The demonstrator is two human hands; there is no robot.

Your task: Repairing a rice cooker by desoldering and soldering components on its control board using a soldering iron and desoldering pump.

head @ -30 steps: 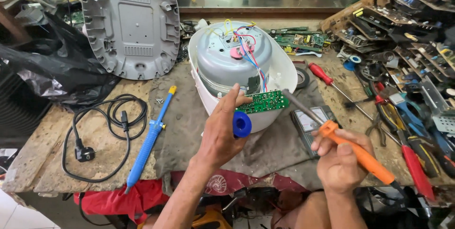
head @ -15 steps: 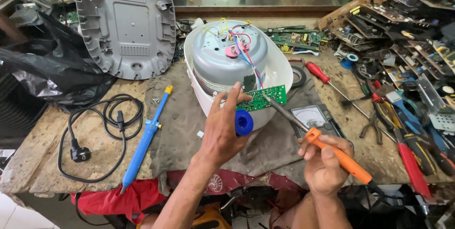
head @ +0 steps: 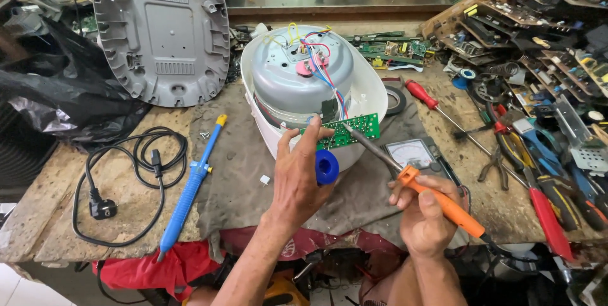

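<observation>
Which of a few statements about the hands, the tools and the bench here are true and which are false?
1. The right hand holds an orange-handled soldering iron. True.
2. The iron's tip points at the green circuit board. True.
3. The left hand is empty. False: it holds a blue solder spool.
4. The blue desoldering pump is held in a hand. False: it lies on the bench, left of the cloth.
5. The black power cord lies coiled on the bench's left side. True.
</observation>
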